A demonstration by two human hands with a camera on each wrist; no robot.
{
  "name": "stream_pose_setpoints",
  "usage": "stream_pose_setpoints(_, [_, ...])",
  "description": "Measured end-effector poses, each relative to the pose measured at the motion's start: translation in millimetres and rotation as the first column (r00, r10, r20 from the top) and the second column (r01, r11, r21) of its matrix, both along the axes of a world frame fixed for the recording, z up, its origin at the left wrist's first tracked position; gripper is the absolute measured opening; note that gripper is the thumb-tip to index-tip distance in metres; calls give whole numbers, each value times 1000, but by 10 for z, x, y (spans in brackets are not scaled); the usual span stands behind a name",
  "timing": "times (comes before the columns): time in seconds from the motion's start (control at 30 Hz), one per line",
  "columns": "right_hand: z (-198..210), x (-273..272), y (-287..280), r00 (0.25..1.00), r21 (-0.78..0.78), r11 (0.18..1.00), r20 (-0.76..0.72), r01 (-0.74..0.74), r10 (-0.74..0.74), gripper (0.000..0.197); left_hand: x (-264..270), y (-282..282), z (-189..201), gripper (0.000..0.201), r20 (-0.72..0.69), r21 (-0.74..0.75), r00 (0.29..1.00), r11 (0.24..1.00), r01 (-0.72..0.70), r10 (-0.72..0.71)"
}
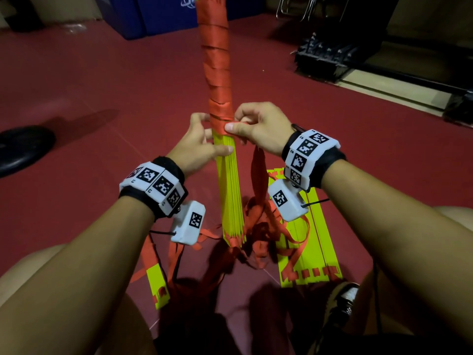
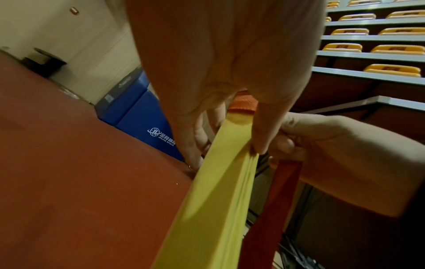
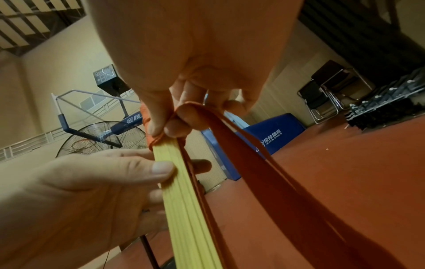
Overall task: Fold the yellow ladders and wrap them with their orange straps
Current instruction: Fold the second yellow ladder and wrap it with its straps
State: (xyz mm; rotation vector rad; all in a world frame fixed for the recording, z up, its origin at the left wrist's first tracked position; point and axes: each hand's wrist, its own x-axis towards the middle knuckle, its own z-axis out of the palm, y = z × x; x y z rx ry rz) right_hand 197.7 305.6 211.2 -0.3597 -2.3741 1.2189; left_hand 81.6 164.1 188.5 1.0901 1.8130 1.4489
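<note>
Two bare forearms reach forward over a red floor [image 1: 102,93]. The left hand [image 1: 197,147] grips a folded yellow ladder bundle [image 1: 229,190] – thumb on its near face, fingers curled behind – holding it upright. The bundle's upper length is wound in orange strap [image 1: 217,62]. The right hand [image 1: 258,128] pinches that strap's loose end at the lowest turn, fingers curled. A blue pad [image 3: 273,134] behind reads "JINLING SPORTS". More yellow rungs [image 1: 311,249] lie flat below the right wrist.

Two hands: left [image 1: 198,143], right [image 1: 258,129]. One upright rung bundle [image 1: 227,185], far part strap-wrapped. Two flat ladder groups on floor: near left [image 1: 158,285], near right [image 1: 307,242]. One weight plate [image 1: 23,147] far left.
</note>
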Motion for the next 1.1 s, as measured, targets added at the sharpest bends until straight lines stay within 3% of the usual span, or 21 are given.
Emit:
stream_pose_setpoints(0.17, [-10, 13, -34, 998, 45, 997, -17, 62, -61, 32, 38, -42, 4, 78, -70, -44, 997, 999, 12, -15])
stream_pose_setpoints(0.3, [-10, 21, -39, 997, 95, 993, -1, 75, -75, 31, 19, -59, -66, 64, -99, -44, 995, 998, -34, 30])
stream_pose_setpoints(0.4, [-33, -3, -18, 1000, 41, 999, -2, -6, 6, 15, 49, -81, 49, 62, -114, -6, 992, 999, -53, 52])
stream_pose_setpoints(0.47, [-43, -4, -8, 1000, 16, 1000, 14, -8, 8, 23, 46, -97, 84, 61, -133, 0, 991, 1000, -31, 31])
stream_pose_setpoints(0.6, [-61, 11, 2, 998, 51, 998, 63, -30, 27, 25, 76, -99, 111, 59, -125, 24, 992, 999, 25, -22])
stream_pose_setpoints(0.77, [-48, 36, -38, 995, 17, 995, 12, -95, 95, 23, 57, -79, 129, 59, -64, 61, 998, 998, 13, -9])
stream_pose_setpoints(1.1, [-94, -1, -54, 997, -25, 996, -14, -80, 80, 42, 83, -88, 148, 59, 9, 139, 1000, 990, -1, 0])
